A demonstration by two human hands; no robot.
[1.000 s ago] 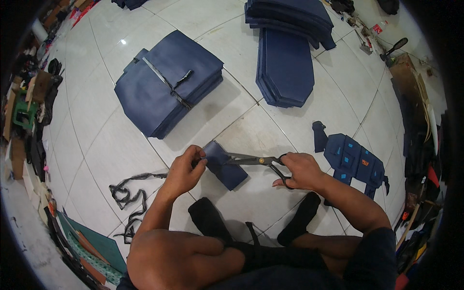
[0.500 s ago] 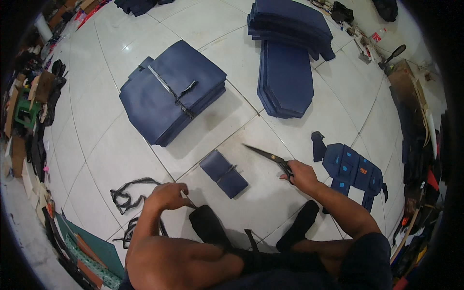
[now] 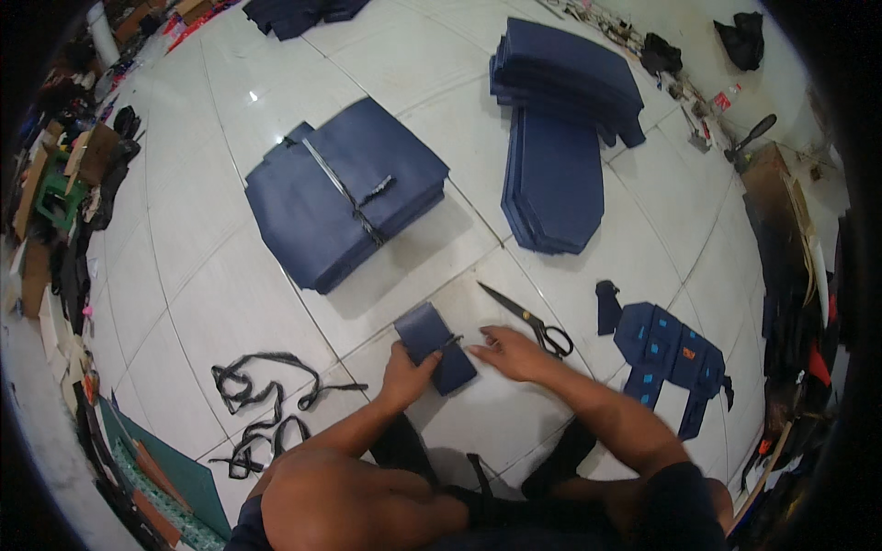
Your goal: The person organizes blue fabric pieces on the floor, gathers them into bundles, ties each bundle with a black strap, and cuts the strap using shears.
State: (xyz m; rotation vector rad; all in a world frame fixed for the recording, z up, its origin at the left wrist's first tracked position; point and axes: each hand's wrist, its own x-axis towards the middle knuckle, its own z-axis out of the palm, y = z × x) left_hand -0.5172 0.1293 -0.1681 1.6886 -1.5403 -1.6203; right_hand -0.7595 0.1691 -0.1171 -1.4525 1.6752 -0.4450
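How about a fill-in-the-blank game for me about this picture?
1. The small blue bundle is held by the person's ____ hand.
2. The scissors lie closer to the person's ____ hand.
3. The larger tied stack on the tiled floor is coloured ____.

Missing words: left; right; blue.

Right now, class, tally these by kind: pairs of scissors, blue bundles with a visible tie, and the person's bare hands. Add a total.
Scissors: 1 pair
Tied blue bundles: 2 (large bundle, small bundle)
Bare hands: 2 (left hand, right hand)
Total: 5
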